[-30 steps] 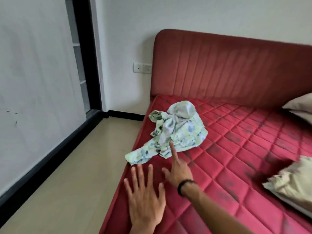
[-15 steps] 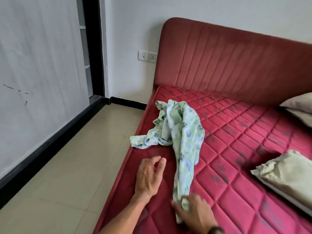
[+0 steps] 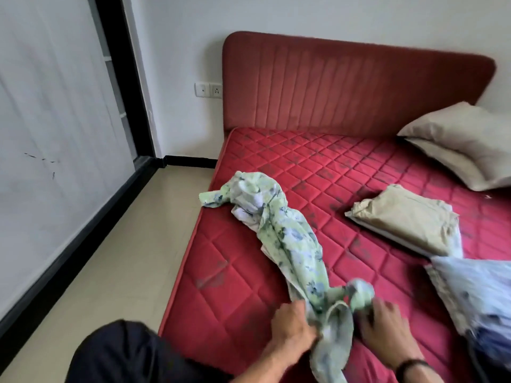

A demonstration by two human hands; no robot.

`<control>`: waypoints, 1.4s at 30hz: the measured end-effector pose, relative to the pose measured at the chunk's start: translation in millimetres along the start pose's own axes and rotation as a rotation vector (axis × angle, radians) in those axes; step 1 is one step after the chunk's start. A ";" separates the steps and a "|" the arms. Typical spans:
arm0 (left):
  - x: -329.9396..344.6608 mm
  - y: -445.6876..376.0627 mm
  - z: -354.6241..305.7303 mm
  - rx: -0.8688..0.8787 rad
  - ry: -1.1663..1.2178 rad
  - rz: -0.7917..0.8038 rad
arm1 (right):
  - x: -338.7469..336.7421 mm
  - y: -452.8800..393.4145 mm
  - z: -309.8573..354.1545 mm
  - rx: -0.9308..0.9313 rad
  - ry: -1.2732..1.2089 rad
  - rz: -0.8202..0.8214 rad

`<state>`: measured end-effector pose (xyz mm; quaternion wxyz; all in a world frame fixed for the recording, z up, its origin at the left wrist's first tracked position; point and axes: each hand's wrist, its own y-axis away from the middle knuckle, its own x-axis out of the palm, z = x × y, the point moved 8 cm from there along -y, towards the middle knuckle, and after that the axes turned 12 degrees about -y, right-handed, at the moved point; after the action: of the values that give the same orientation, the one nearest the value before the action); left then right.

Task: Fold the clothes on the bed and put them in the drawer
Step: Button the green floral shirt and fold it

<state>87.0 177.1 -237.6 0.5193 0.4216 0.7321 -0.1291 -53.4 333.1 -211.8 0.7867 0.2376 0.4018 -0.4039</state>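
Observation:
A light green floral garment (image 3: 287,236) lies stretched in a crumpled strip across the red quilted mattress (image 3: 331,167), from the left edge down toward me. My left hand (image 3: 293,322) grips its near end, fingers curled into the cloth. My right hand (image 3: 384,324) holds the bunched fabric just to the right of it, with a dark band on the wrist. A folded beige cloth (image 3: 406,219) lies on the mattress to the right. A pale blue patterned cloth (image 3: 478,294) sits blurred at the right edge. No drawer is in view.
The red padded headboard (image 3: 354,84) stands at the back, with grey pillows (image 3: 459,142) at the right. Left of the bed are beige floor tiles (image 3: 110,272), a white wall with black skirting and a dark-framed opening (image 3: 121,78). My dark-clad knee (image 3: 124,355) is at the bottom.
The garment has been dragged down the mattress toward me. My left hand, resting beside it before, now grips its near end next to my right hand. The view has shifted right.

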 end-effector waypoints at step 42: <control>-454.3 102.0 -172.0 0.808 -0.057 -0.750 | -158.6 37.4 243.7 -0.630 -0.705 -0.357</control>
<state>99.4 127.8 256.2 0.2544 0.2941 0.7098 -0.5873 29.2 254.4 58.3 0.8267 -0.2346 0.2483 -0.4471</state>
